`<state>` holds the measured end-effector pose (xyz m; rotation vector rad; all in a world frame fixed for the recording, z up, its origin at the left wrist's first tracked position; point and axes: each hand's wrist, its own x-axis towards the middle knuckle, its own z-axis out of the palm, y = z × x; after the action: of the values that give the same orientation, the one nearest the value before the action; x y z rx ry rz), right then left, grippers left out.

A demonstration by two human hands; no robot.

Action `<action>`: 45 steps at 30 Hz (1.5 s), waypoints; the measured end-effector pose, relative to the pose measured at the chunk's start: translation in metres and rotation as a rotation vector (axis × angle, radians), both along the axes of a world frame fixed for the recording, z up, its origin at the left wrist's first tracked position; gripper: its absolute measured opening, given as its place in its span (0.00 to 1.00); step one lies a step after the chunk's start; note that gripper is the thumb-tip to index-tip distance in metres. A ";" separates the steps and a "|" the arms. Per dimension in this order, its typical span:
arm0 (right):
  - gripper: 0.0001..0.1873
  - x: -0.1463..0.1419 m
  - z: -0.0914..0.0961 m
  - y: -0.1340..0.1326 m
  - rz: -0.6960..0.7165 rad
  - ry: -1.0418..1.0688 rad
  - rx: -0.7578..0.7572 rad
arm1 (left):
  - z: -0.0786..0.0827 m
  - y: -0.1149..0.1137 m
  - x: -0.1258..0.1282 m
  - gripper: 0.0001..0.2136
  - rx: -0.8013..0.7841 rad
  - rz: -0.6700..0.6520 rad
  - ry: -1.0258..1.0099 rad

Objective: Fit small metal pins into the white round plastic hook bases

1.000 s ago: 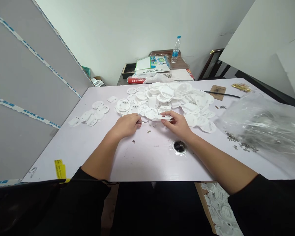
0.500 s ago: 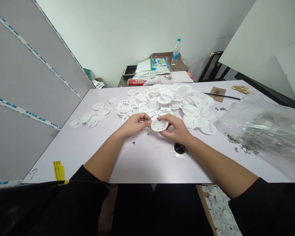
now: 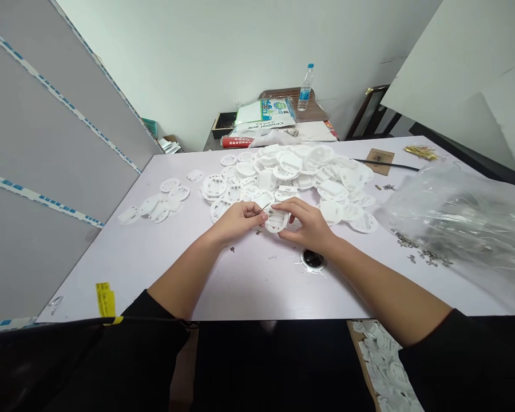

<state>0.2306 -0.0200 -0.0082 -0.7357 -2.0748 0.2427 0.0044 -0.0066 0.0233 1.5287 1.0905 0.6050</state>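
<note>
My right hand [image 3: 308, 224] grips a round white plastic disc [image 3: 277, 222] by its right edge, thumb below and fingers above. Small metal pieces show in the disc's slots. Between the closed fingertips of my left hand [image 3: 237, 221] is a thin dark rod [image 3: 264, 208], its tip pointing up and right over the disc's upper left edge. The left fingertips are at the disc's left rim; whether they touch it is hard to tell. Just beyond both hands lies a large heap of similar white discs [image 3: 289, 163]. Tiny metal pieces [image 3: 258, 232] lie on the table below the disc.
A smaller group of white discs [image 3: 158, 207] lies to the left. On the right are metal clips [image 3: 429, 257], a clear plastic bag [image 3: 463, 217] and gold-coloured pins [image 3: 420, 151]. A black cable [image 3: 390, 165] crosses a brown card [image 3: 380, 161]. A round table grommet [image 3: 313, 258] sits near my right forearm.
The disc has tilted to face me more, so its slots and metal pieces show more clearly. Both hands stay almost in place, and the view has shifted slightly.
</note>
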 end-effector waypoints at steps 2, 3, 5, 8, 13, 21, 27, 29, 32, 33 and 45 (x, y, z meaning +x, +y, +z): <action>0.26 0.000 0.001 0.000 -0.001 -0.013 0.017 | -0.001 -0.001 0.002 0.16 -0.007 0.022 0.002; 0.26 0.000 0.001 -0.001 -0.004 -0.022 0.030 | -0.001 -0.002 0.003 0.16 -0.012 0.032 0.004; 0.25 0.000 0.003 -0.001 -0.011 -0.040 0.058 | -0.001 -0.003 0.004 0.16 -0.024 0.052 0.007; 0.23 -0.001 0.004 -0.002 -0.029 -0.071 0.085 | -0.001 -0.004 0.007 0.16 -0.040 0.077 0.020; 0.22 -0.001 0.004 -0.003 -0.069 -0.125 0.101 | -0.001 -0.005 0.009 0.16 -0.063 0.119 0.029; 0.22 -0.002 0.004 -0.003 -0.090 -0.139 0.158 | -0.003 -0.007 0.011 0.16 -0.068 0.163 0.031; 0.21 -0.002 0.005 -0.004 -0.108 -0.122 0.166 | -0.004 -0.007 0.011 0.17 -0.094 0.173 0.020; 0.21 -0.002 0.005 -0.004 -0.123 -0.118 0.164 | -0.005 -0.007 0.011 0.17 -0.104 0.184 0.019; 0.20 -0.003 0.004 -0.004 -0.130 -0.113 0.175 | -0.006 -0.008 0.012 0.18 -0.115 0.190 0.020; 0.20 -0.003 0.004 -0.004 -0.128 -0.112 0.179 | -0.006 -0.008 0.013 0.18 -0.117 0.189 0.015; 0.20 -0.004 0.004 -0.005 -0.078 0.018 0.087 | -0.007 -0.010 0.019 0.22 -0.092 0.138 -0.099</action>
<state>0.2265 -0.0250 -0.0042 -0.7565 -2.0219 0.1143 0.0237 -0.0166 0.0162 1.3386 1.1389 0.7081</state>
